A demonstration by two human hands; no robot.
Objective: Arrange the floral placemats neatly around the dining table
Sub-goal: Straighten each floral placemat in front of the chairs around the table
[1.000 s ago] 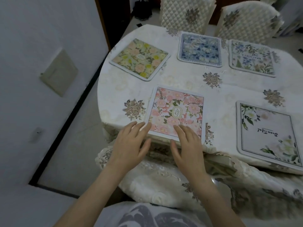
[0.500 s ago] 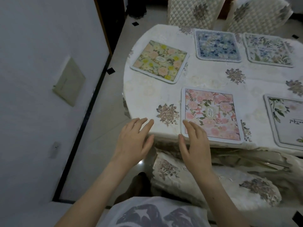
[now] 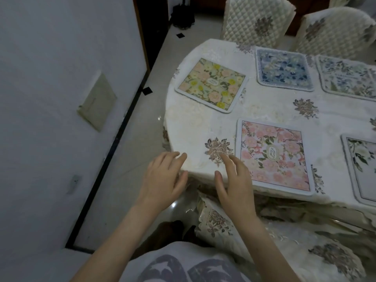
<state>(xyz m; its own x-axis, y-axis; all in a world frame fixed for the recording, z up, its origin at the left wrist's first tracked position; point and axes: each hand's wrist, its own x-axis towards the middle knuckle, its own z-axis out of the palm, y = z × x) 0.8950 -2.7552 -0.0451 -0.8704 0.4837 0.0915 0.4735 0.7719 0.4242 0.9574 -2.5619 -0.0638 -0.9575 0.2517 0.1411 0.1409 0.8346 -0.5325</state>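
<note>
Tablecloth (image 3: 203, 123) covers round table, wall at 9 o'clock. Pink placemat (image 3: 272, 155) at table's 6 o'clock edge. Left hand (image 3: 162, 180) and right hand (image 3: 234, 180): fingers spread, empty, beside it.

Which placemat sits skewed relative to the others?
The yellow-and-pink placemat at the table's left end. It lies turned at an angle, while the pink and blue ones sit roughly square to each other.
</note>
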